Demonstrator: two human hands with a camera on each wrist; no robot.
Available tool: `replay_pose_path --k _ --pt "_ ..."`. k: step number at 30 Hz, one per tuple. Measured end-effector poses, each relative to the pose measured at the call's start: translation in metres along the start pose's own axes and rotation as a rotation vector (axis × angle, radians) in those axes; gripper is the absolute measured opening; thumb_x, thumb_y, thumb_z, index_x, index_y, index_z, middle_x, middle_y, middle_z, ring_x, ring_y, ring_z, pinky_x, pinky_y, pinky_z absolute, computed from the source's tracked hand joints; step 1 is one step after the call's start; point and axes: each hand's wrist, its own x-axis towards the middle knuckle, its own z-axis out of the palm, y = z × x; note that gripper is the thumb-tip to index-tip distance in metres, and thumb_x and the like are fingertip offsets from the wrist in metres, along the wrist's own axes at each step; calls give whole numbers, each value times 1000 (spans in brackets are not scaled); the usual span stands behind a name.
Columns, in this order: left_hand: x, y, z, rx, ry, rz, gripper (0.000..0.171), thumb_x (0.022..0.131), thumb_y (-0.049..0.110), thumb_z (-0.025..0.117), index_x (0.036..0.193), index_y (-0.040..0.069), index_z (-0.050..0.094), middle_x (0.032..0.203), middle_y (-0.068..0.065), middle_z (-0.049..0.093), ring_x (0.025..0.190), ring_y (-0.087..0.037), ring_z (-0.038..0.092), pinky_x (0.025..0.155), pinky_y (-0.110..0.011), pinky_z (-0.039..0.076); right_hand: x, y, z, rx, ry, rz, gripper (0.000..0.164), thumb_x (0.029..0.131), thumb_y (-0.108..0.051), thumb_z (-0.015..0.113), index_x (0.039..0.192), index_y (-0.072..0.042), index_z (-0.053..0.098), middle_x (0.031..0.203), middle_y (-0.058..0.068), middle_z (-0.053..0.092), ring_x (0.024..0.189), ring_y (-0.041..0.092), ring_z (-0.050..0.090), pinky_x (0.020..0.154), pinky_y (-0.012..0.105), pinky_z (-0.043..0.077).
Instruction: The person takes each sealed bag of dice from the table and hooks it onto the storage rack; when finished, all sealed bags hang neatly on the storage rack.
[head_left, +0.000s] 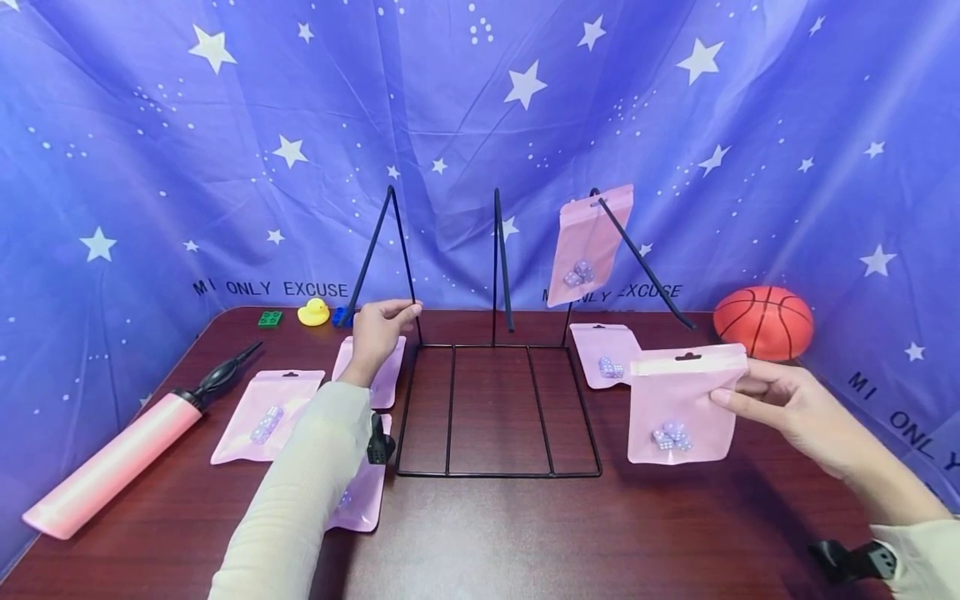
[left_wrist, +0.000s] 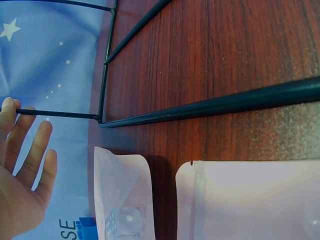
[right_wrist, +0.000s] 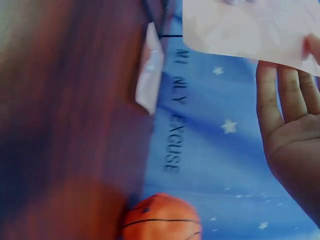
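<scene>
A black wire rack [head_left: 498, 475] with three slanting hooks stands on the table. My left hand [head_left: 377, 335] pinches its left upright rod [left_wrist: 59, 114] between thumb and index finger, the other fingers spread loosely. In the head view my right hand [head_left: 798, 408] pinches the right edge of a pink zip pouch [head_left: 678, 392], held up to the right of the rack. Small purple dice [head_left: 672, 436] show near the bottom of this pouch, and a hang slot shows at its top. Another pink pouch [head_left: 588, 242] with dice hangs on the rack's right hook [head_left: 648, 265]; the left and middle hooks are bare.
Pink pouches lie left of the rack, one [head_left: 262, 392] farthest out, others partly behind my left arm. One more [head_left: 600, 346] lies behind the held pouch. A hand pump [head_left: 120, 462], a yellow duck [head_left: 313, 312], toy bricks [head_left: 270, 318] and an orange ball [head_left: 763, 323] are around.
</scene>
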Motion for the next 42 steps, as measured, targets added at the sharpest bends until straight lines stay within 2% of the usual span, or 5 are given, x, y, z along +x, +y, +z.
replay_pose_path --k 9,17,27,35,42 --pt "2 1 0 2 8 7 28 97 26 72 118 7 77 111 -15 75 94 -31 75 93 -44 55 -3 -46 -4 -112 53 -64 28 90 14 63 110 -3 73 96 3 78 86 8 72 78 17 51" --pt "1 2 -1 11 5 -4 28 98 27 71 118 8 77 110 -14 75 94 -31 75 95 -44 54 -2 -71 4 -23 49 -188 38 83 24 63 109 -1 74 92 6 78 79 9 72 73 17 52" --pt "-1 3 -1 5 3 1 27 98 24 71 118 7 77 112 -15 74 94 -31 75 94 -46 54 3 -88 11 -190 225 1 20 94 1 70 108 -11 77 85 -2 77 72 10 68 67 19 48" --pt "-2 3 0 9 12 -1 27 98 25 71 118 7 77 111 -15 74 94 -31 75 95 -45 53 20 -87 10 -119 212 10 18 95 -1 69 106 -13 75 90 -6 77 81 3 70 73 13 46" --pt "-2 2 1 5 13 -8 27 98 25 71 118 7 77 111 -14 74 94 -30 75 94 -44 54 33 -90 12 -109 196 24 7 96 -6 69 100 -11 73 83 -3 76 75 5 65 68 18 43"
